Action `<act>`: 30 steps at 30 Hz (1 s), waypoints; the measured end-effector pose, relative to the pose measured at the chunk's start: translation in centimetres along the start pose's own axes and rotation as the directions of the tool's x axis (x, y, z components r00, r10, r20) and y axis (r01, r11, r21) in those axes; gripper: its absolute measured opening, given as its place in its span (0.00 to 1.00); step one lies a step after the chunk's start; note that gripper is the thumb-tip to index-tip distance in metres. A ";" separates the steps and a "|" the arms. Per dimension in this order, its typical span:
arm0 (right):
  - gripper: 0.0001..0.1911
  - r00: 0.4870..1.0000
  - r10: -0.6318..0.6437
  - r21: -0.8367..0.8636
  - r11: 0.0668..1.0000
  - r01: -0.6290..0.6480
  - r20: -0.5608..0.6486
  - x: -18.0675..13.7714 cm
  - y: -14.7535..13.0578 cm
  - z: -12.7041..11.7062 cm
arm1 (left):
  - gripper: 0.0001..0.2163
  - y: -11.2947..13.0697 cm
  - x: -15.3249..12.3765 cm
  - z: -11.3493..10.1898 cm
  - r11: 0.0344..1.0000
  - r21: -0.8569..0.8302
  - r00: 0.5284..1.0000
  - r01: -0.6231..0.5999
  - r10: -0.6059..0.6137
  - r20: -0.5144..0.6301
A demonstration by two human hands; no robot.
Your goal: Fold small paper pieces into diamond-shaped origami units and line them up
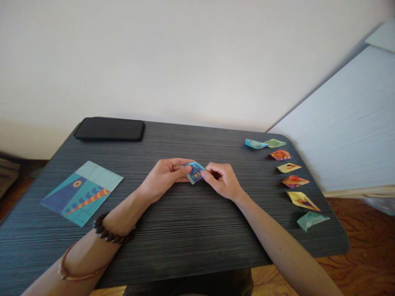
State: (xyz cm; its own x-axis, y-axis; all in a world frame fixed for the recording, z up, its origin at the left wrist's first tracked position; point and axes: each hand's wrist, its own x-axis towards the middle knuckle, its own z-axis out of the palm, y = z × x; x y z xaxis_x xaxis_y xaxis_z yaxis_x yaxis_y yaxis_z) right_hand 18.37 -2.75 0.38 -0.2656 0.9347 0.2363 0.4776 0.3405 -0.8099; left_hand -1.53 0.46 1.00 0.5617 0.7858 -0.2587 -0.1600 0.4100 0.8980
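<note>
The small folded blue paper (194,171) sits between my hands, over the middle of the tabletop (191,230), its orange letter-like marks (196,175) too small to read surely. The fingers of my left hand (166,174) pinch one side, those of my right hand (224,179) the other. To my left lie a flat patterned sheet (82,193) and, farther back, a black phone (109,129); to my right, a row of folded papers (295,181).

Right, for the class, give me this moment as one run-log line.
left hand: grips blue paper | right hand: grips its right edge | table, left side: patterned sheet, black phone | right side: folded papers
</note>
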 end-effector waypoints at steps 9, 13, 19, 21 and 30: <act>0.13 0.995 -0.099 -0.035 0.995 0.099 -0.003 0.0 0.1 0.2 | 0.17 0.0 0.0 0.3 0.995 0.102 0.995 0.003 0.007 -0.097; 0.15 0.995 -0.089 -0.036 0.995 0.091 0.051 0.0 -0.1 0.1 | 0.15 0.0 0.0 0.4 0.993 0.121 0.994 -0.009 0.022 -0.105; 0.17 0.990 -0.093 -0.030 0.995 0.097 0.109 0.0 -0.4 -0.1 | 0.13 0.0 0.0 0.5 0.995 0.092 0.991 -0.041 0.052 -0.122; 0.18 0.989 -0.104 -0.046 0.993 0.110 0.107 0.1 -0.4 -0.1 | 0.14 0.1 0.0 0.6 0.991 0.123 0.987 -0.057 0.074 -0.141; 0.20 0.985 -0.127 -0.017 0.991 0.130 0.118 0.2 -0.3 -0.1 | 0.10 -0.1 0.0 1.2 0.961 0.248 0.971 -0.123 0.168 -0.168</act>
State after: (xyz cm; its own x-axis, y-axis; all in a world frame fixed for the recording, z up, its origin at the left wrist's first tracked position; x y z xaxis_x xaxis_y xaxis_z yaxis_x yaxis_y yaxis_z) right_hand 18.23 -2.71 0.73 -0.4214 0.8652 0.2719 0.4529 0.4605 -0.7634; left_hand -0.58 -0.14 1.38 0.3826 0.9099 -0.1601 -0.0213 0.1819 0.9831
